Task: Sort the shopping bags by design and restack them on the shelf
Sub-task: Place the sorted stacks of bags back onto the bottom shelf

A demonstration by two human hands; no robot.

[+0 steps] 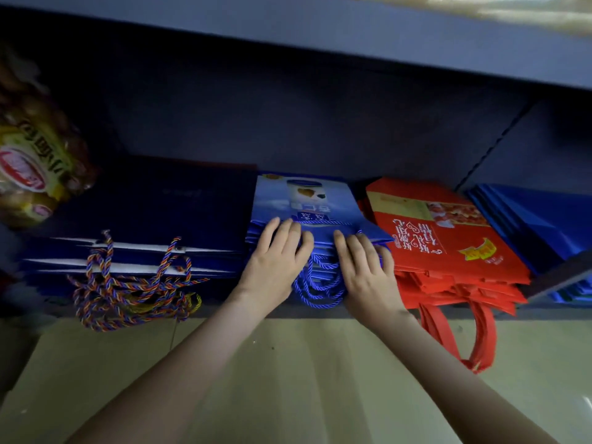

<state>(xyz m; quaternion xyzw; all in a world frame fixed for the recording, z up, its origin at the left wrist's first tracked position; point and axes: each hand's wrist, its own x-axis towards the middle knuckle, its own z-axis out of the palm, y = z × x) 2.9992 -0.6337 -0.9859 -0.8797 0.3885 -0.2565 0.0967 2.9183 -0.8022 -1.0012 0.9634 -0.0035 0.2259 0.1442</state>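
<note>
The shelf (pixel 320 123) carries four flat piles, and the blue printed stack (pixel 301 200) in the middle is the one in hand. The navy stack (pixel 153 213), the largest, lies just left of it. The red stack (pixel 448 245) lies just right of it, their edges touching or nearly so. A plain blue pile (pixel 528 225) sits further right, beyond an upright divider. A snack packet (pixel 28 165) stands far to the left.

Both grips rest on the near end of the blue printed stack. The left grip (pixel 275 261) lies flat with straight, spread fingers and holds nothing. The right grip (pixel 365 270) is likewise uncurled, pressing down beside it with nothing pinched.

The step looks like squaring and seating this pile. To do it well, press evenly with both palms so the top bag does not skate. Nudge the pile back as one block, keeping its right edge off the red stack. The blue cord handles (pixel 320 283) hang over the shelf lip between the wrists. They should be gathered, since loose loops could drag bags out.
</note>
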